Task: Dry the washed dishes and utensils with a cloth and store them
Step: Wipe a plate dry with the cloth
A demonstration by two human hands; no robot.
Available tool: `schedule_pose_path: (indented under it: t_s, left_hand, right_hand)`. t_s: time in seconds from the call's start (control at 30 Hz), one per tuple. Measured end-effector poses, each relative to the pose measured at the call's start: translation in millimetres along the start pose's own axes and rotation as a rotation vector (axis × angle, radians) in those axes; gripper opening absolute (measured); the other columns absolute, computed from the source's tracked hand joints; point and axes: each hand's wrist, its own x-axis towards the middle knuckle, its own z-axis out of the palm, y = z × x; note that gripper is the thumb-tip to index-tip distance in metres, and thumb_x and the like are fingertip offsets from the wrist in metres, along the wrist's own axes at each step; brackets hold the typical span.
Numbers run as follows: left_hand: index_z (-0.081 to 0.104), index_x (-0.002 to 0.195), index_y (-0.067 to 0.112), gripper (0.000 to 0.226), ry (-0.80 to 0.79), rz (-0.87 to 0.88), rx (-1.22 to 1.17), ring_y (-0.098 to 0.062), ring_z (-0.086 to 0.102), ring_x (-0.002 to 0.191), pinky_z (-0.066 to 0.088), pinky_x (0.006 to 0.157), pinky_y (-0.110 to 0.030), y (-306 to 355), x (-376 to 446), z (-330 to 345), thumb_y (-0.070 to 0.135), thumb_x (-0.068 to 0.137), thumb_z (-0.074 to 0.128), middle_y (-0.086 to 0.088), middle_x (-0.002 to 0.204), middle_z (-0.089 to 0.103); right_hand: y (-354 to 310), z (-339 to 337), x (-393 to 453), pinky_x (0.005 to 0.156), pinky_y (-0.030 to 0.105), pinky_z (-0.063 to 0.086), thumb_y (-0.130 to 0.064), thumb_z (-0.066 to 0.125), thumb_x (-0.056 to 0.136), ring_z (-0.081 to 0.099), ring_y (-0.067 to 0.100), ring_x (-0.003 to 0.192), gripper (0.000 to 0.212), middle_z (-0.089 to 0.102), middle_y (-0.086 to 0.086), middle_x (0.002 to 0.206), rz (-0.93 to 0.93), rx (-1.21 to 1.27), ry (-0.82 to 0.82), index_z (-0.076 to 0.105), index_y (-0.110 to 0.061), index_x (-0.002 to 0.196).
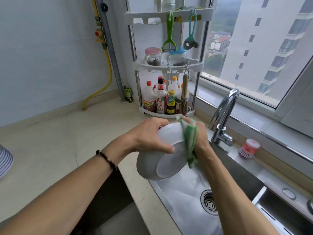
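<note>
Kitchen counter and steel sink fill the lower half of the frame, with a window onto apartment blocks at upper right. At centre, a person's left hand grips a white bowl, thumb curled over its rim and fingers wrapped round the outer wall; the bowl is tilted on its side, its mouth facing lower right, held in the air above the sink's left edge. The right hand grasps a green-and-white cloth and presses it against the bowl's upper right rim, the cloth folded over the edge and hanging down the hand's inner side. A dark beaded bracelet circles the left wrist.

Below the bowl, the sink's drain strainer sits toward the lower right of the frame. A chrome faucet arches just right of the hands, and a pink dish brush lies on the ledge beyond it.

Behind the hands, at upper centre, a white three-tier corner rack holds sauce bottles on its bottom shelf and lidded spice jars on the middle one; a green peeler and a teal tool hang from the top tier, a small straw brush from the middle. A yellow gas hose runs down the wall at upper left.
</note>
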Motion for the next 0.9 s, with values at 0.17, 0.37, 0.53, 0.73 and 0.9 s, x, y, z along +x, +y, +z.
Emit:
schedule_pose_path:
  t_s: [0.17, 0.37, 0.53, 0.73, 0.9]
  left_hand:
    - [0.065, 0.099, 0.022, 0.046, -0.051, -0.03, 0.065, -0.023, 0.071, 0.087, 0.06, 0.08, -0.047, 5, 21, 0, 0.008, 0.058, 0.082, -0.003, 0.096, 0.072]
    - [0.064, 0.094, 0.026, 0.05, 0.104, 0.054, -0.126, -0.008, 0.069, 0.079, 0.057, 0.068, -0.028, -2, 17, 13, -0.011, 0.063, 0.08, 0.004, 0.088, 0.071]
    - [0.061, 0.101, 0.027, 0.049, 0.253, 0.029, -0.158, -0.022, 0.069, 0.088, 0.06, 0.07, -0.035, -10, 17, 17, 0.002, 0.065, 0.083, 0.001, 0.096, 0.069]
    - [0.062, 0.102, 0.023, 0.049, 0.239, 0.032, -0.103, -0.017, 0.068, 0.086, 0.056, 0.066, -0.025, -10, 9, 17, 0.011, 0.061, 0.086, 0.004, 0.094, 0.068]
    - [0.061, 0.099, 0.026, 0.052, 0.258, 0.029, -0.206, -0.021, 0.07, 0.086, 0.057, 0.067, -0.026, -5, 3, 9, -0.005, 0.064, 0.084, 0.003, 0.092, 0.069]
  right_hand:
    - [-16, 14, -5, 0.053, 0.033, 0.043, -0.038, 0.063, 0.095, 0.055, 0.017, 0.052, 0.04, 0.061, 0.001, 0.058, -0.238, -0.215, 0.021, 0.06, -0.017, 0.061]
    - [-1, 17, -15, 0.089, 0.038, 0.047, -0.06, 0.043, 0.09, 0.06, 0.023, 0.107, 0.051, 0.06, 0.003, 0.117, -0.312, -0.192, 0.117, 0.038, -0.035, 0.134]
    - [-7, 16, -12, 0.106, 0.048, 0.04, -0.049, 0.031, 0.105, 0.047, 0.034, 0.126, 0.039, 0.049, 0.012, 0.131, -0.184, -0.289, 0.061, 0.046, -0.023, 0.131]
    - [0, 13, -15, 0.109, 0.051, 0.042, -0.073, 0.039, 0.087, 0.051, 0.023, 0.129, 0.059, 0.047, 0.009, 0.148, -0.127, -0.126, -0.063, 0.056, -0.039, 0.131]
    - [-8, 19, -19, 0.109, 0.046, 0.038, -0.063, 0.033, 0.095, 0.045, 0.024, 0.129, 0.046, 0.052, 0.006, 0.135, -0.324, -0.301, -0.002, 0.054, -0.044, 0.132]
